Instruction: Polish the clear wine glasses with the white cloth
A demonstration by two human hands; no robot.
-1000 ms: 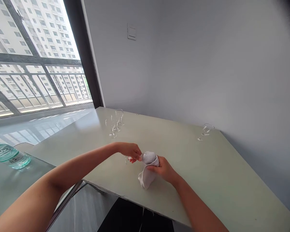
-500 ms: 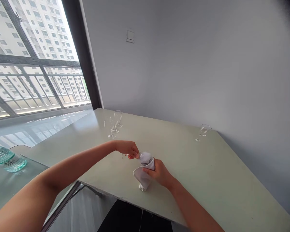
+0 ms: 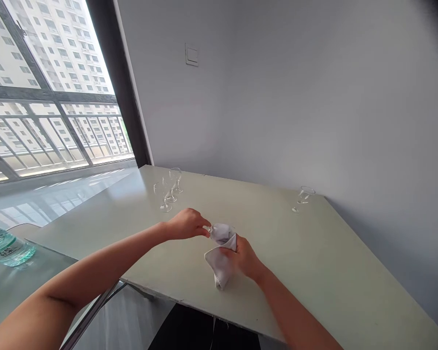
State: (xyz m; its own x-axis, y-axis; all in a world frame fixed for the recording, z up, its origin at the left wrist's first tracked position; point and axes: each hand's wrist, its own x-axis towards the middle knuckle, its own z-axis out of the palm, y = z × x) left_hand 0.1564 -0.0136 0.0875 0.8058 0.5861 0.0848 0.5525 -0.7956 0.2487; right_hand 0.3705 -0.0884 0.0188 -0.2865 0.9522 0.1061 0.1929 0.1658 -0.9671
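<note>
A clear wine glass (image 3: 212,231) lies tilted on its side above the table, its bowl toward the right. My left hand (image 3: 187,224) is closed on the stem end, fingers pinching it; the foot is hidden behind the hand. My right hand (image 3: 246,258) grips a white cloth (image 3: 219,266) at the bowl. Part of the cloth is bunched inside the bowl, and a loose end hangs down toward the tabletop. The right fingertips are partly covered by the cloth.
Three stemmed glasses (image 3: 166,199) stand close together at the table's far left. Another glass (image 3: 305,195) stands near the far right edge by the wall. On a lower glass-like surface at left lies a large clear bottle (image 3: 16,250). The pale table (image 3: 314,272) meets grey walls.
My left hand has turned around the stem, with its back now higher, and the glass's foot has gone out of sight. The cloth in my right hand has shifted slightly. The view has moved a little.
</note>
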